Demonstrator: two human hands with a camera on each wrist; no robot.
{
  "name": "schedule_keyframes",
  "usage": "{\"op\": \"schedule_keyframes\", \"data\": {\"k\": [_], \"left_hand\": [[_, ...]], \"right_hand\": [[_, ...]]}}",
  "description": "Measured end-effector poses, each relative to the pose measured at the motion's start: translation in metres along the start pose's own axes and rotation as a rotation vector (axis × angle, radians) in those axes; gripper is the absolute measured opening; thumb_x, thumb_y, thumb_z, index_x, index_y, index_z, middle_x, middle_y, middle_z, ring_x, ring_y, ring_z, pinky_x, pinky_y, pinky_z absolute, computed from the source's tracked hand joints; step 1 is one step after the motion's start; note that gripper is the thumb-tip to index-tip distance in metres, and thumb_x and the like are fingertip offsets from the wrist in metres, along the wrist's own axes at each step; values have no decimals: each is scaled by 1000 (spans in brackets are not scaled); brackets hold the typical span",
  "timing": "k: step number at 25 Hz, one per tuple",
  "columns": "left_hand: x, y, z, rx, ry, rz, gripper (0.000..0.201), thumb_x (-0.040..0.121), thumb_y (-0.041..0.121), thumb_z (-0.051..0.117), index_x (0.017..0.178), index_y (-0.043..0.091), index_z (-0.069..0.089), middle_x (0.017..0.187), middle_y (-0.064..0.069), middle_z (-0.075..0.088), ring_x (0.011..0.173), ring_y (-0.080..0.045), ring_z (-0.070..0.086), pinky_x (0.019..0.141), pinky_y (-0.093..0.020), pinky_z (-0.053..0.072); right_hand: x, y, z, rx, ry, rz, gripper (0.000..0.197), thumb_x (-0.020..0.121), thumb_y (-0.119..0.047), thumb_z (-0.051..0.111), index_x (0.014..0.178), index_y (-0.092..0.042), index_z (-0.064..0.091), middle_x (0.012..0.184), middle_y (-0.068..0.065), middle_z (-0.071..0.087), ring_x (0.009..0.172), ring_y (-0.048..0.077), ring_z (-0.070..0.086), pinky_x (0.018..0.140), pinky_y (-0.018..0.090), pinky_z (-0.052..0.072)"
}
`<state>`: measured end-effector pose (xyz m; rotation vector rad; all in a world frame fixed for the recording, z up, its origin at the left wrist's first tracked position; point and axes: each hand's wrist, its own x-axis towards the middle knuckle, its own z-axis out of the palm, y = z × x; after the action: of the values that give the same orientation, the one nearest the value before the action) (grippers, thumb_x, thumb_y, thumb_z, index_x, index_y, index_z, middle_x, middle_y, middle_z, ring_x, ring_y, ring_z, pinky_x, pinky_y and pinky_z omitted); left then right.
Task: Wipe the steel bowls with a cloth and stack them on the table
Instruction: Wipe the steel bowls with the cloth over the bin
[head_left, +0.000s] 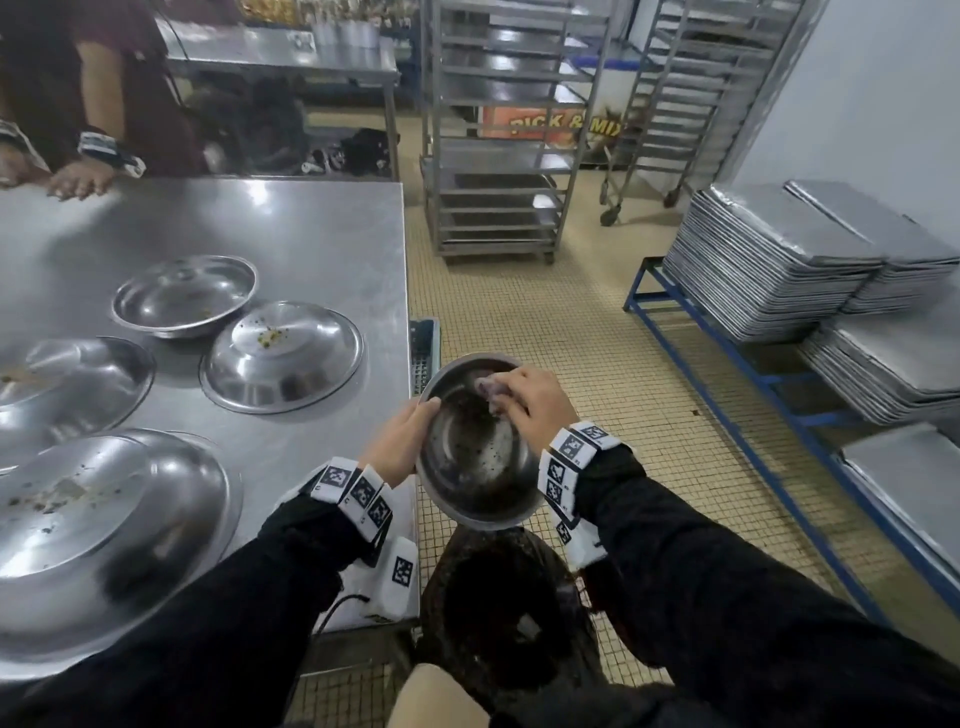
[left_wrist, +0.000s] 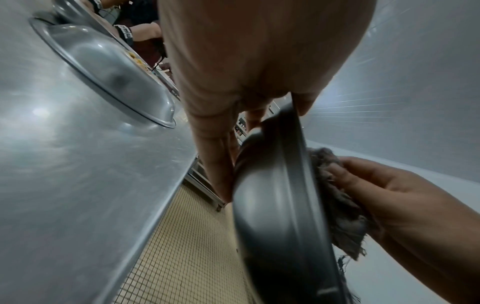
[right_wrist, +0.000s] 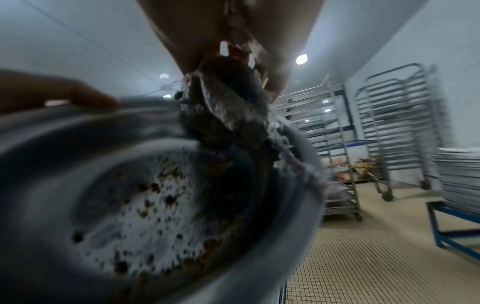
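Right now the left hand (head_left: 400, 441) is gripping the rim of a steel bowl (head_left: 475, 457), thumb inside and fingers (left_wrist: 218, 164) behind the wall, holding it tilted off the edge of the surface (head_left: 311, 244) above a dark bin (head_left: 498, 613), probably so loosened crumbs are falling there and not on the steel top. The right hand (head_left: 535, 400) is clenching a bunched cloth (left_wrist: 337, 201) and pressing it against the bowl's upper inner wall. Specks are still dotting the bowl's bottom, so wiping looks unfinished. Four more dirty bowls (head_left: 283, 356) are lying on the surface, two of them upside down, none stacked yet.
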<state>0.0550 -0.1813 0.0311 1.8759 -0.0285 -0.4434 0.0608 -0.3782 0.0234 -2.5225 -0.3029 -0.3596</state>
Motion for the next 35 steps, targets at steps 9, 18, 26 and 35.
{"op": "schedule_keyframes", "data": {"k": [9, 18, 26, 35], "left_hand": [[23, 18, 19, -42, 43, 115, 30, 103, 37, 32, 112, 19, 55, 97, 4, 63, 97, -13, 61, 80, -12, 48], [30, 30, 16, 44, 67, 181, 23, 102, 32, 38, 114, 18, 52, 86, 0, 64, 72, -15, 63, 60, -14, 51], [36, 36, 27, 169, 130, 382, 36, 101, 48, 32, 132, 33, 43, 113, 3, 62, 101, -16, 63, 89, -42, 54], [45, 45, 30, 394, 206, 516, 42, 102, 26, 37, 143, 17, 37, 136, -4, 53, 121, -19, 50, 100, -37, 42]], "right_hand": [[-7, 8, 23, 64, -390, -179, 34, 89, -7, 55, 122, -9, 61, 126, 13, 52, 115, 30, 47, 102, 30, 36], [28, 33, -31, 14, -62, -163, 20, 87, -6, 60, 105, -3, 68, 105, 5, 54, 96, 14, 49, 88, 7, 35], [6, 60, -5, 9, -128, 13, 32, 95, -28, 53, 125, -17, 61, 131, 10, 54, 115, 28, 52, 100, 28, 38], [5, 48, 14, 76, -317, -131, 30, 92, -13, 54, 120, -13, 64, 118, 16, 60, 109, 32, 56, 95, 32, 44]]}}
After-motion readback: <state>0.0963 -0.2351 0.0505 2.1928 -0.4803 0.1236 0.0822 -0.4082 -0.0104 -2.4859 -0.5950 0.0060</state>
